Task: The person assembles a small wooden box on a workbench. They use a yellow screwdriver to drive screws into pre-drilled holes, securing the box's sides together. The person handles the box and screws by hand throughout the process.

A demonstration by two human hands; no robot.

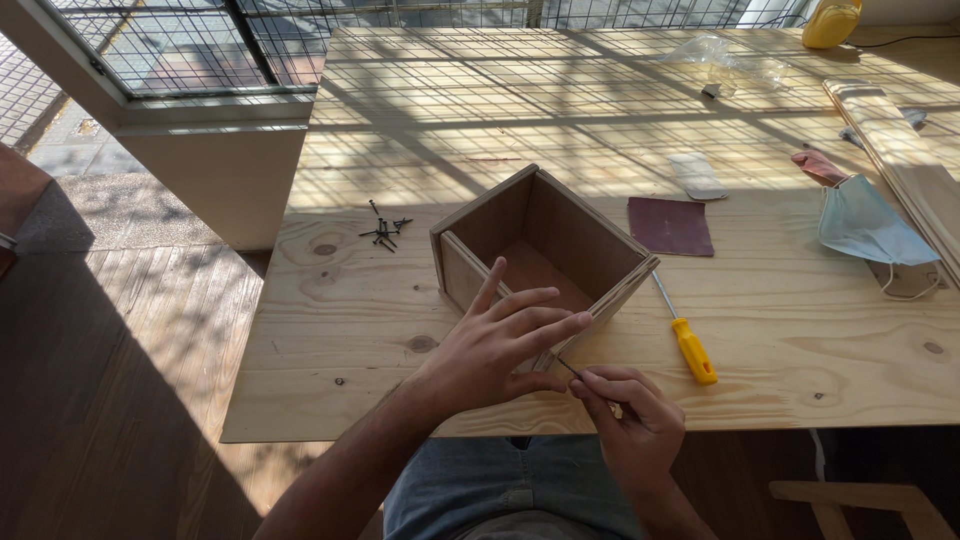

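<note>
An open wooden box (560, 235) stands on the pale wooden table (760, 330), one corner pointing toward me. My left hand (495, 345) rests flat on the box's near wall, fingers spread toward the near corner. My right hand (625, 410) is just below that corner, fingertips pinched on a thin dark screw (568, 367) whose tip points at the box's lower edge. A yellow-handled screwdriver (690, 345) lies on the table just right of the box.
Several dark screws (384, 232) lie left of the box. A dark red sandpaper sheet (670, 225), a small pale block (697, 176), a blue face mask (868, 225), a long wooden board (900, 150), a clear plastic bag (725, 62) and a yellow object (830, 22) sit to the right and back.
</note>
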